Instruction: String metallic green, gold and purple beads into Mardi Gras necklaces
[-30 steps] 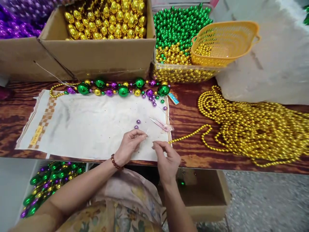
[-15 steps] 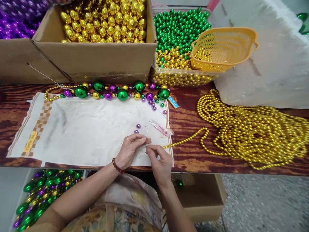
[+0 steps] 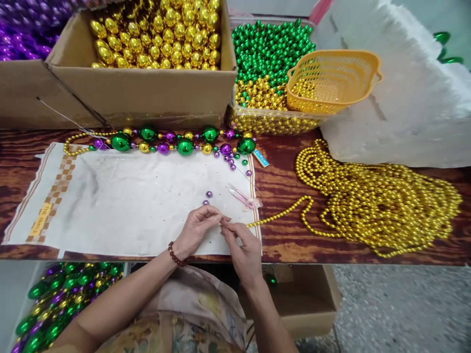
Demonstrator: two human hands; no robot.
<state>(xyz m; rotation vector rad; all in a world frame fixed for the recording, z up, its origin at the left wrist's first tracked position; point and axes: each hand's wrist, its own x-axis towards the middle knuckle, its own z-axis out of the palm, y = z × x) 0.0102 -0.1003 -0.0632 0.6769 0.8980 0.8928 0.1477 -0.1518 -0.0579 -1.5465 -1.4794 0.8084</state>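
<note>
My left hand (image 3: pixel 198 228) and my right hand (image 3: pixel 241 247) meet in a pinch over the near edge of a white cloth (image 3: pixel 121 201). The right hand pinches the end of a strand of small gold beads (image 3: pixel 279 214) that runs right to a big gold bead pile (image 3: pixel 379 201). The left fingers are pinched on something thin that I cannot make out. Two loose purple beads (image 3: pixel 208 197) and pink snips (image 3: pixel 245 197) lie just beyond the hands. A strung row of green, purple and gold beads (image 3: pixel 176 142) lies along the cloth's far edge.
A cardboard box of gold beads (image 3: pixel 147 93) and a clear tub of green and gold beads (image 3: pixel 272 122) with a yellow basket (image 3: pixel 331 78) stand at the back. A white bag (image 3: pixel 401 108) lies at right. Below the table are a beaded bin (image 3: pixel 59 299) and an open carton (image 3: pixel 312 299).
My right hand has moved left, drawing the gold strand's end with it, until its fingertips meet my left hand. The view has tilted slightly down.
</note>
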